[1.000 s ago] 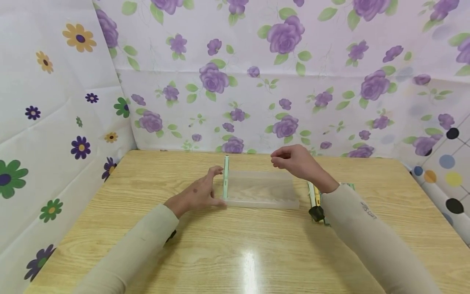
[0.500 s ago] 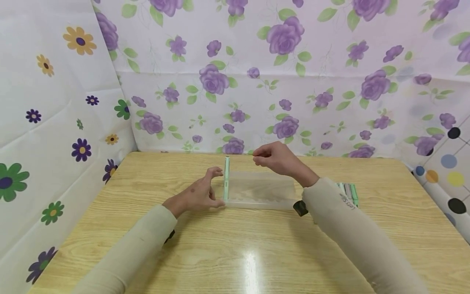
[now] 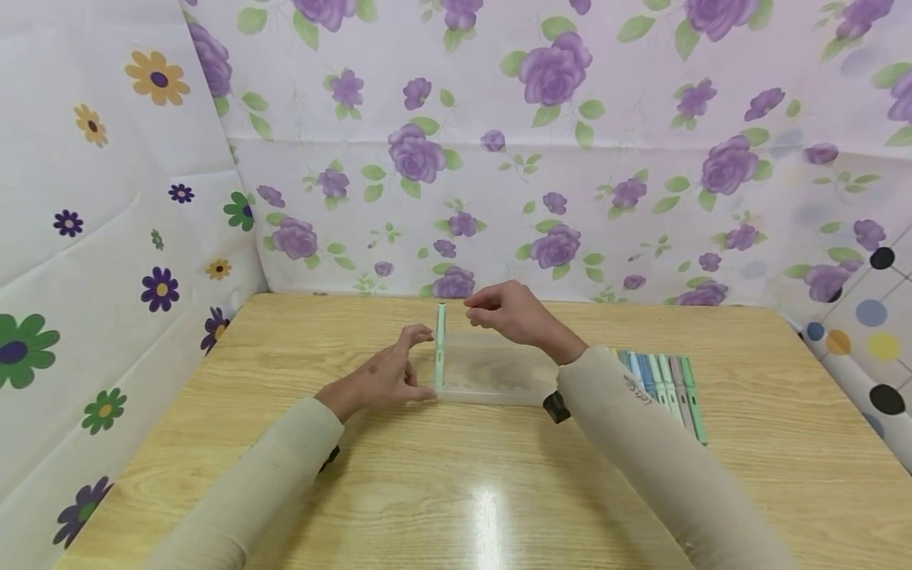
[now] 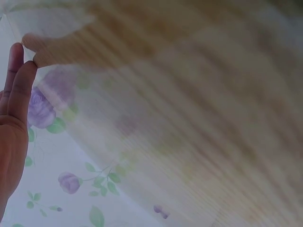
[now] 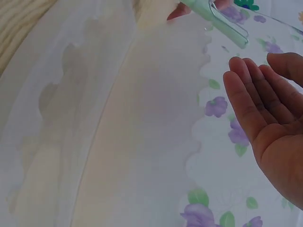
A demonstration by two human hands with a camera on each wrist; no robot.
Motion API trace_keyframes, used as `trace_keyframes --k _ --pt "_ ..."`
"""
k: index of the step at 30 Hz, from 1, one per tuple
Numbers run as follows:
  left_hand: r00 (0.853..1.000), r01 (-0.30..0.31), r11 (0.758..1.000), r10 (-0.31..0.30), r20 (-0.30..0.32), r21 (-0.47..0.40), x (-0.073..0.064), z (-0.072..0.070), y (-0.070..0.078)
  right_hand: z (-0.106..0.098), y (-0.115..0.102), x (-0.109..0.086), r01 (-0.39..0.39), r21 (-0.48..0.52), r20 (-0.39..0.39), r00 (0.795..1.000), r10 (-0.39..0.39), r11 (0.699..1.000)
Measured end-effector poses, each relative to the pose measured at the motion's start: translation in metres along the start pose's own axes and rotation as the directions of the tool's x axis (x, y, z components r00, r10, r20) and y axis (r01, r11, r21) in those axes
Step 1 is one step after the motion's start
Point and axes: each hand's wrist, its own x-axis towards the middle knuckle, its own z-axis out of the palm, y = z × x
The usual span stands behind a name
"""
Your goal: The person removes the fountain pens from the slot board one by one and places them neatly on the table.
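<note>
A translucent plastic pen rack [image 3: 499, 364] with a scalloped edge stands mid-table. One mint-green pen [image 3: 439, 346] rests in its leftmost place, clip showing in the right wrist view. My left hand [image 3: 385, 376] holds the rack's left end, fingers at the back and thumb at the front lower corner. In the left wrist view, its fingertips [image 4: 28, 64] meet the rack's clear panel. My right hand [image 3: 509, 313] hovers above the rack, just right of the pen's top. Seen from the right wrist, its fingers [image 5: 246, 101] are loosely bent, with nothing between them and the thumb.
A row of several pens [image 3: 673, 388] in green, grey, white and blue lies on the wooden table [image 3: 399, 483] right of the rack, partly behind my right sleeve. Flowered cloth [image 3: 492, 214] hangs at the back and left.
My right hand has moved left across the rack toward the standing pen, uncovering more of the pen row on the right. The left hand stays almost still at the rack's end.
</note>
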Motion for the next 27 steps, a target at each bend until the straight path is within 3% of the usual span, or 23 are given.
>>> trace_keyframes --k 12,27 --pt "1.000 0.004 1.000 -0.004 0.009 0.003 0.001 -0.001 -0.001 0.018 -0.001 0.011 0.051 -0.034 -0.025 0.998 -0.052 0.998" --pt "1.000 0.001 1.000 -0.001 0.018 -0.004 0.001 -0.001 -0.001 0.027 0.002 0.019 0.075 -0.064 0.009 0.997 -0.075 0.995"
